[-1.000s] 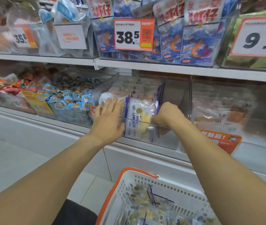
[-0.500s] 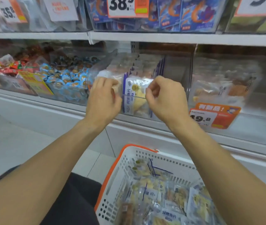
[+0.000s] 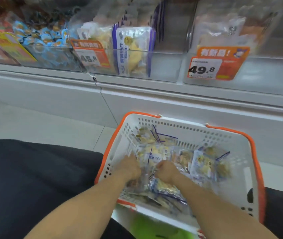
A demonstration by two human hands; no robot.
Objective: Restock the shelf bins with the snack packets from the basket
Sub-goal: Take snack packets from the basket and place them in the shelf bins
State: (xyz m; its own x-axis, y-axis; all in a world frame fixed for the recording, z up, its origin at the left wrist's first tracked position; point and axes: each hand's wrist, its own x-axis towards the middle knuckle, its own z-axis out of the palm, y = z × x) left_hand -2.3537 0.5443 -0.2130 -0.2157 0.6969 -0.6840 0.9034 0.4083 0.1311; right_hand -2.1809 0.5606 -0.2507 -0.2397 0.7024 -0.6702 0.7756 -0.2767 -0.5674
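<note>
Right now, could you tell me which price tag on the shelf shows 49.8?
The right-hand price tag, with the orange banner on top. The price tag left of it reads 45.8.

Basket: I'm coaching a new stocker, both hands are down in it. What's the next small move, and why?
Probably lift a packet out toward the bin. Both the left hand and right hand are among the packets in the basket, and the bin has room beside its upright packets.
</note>
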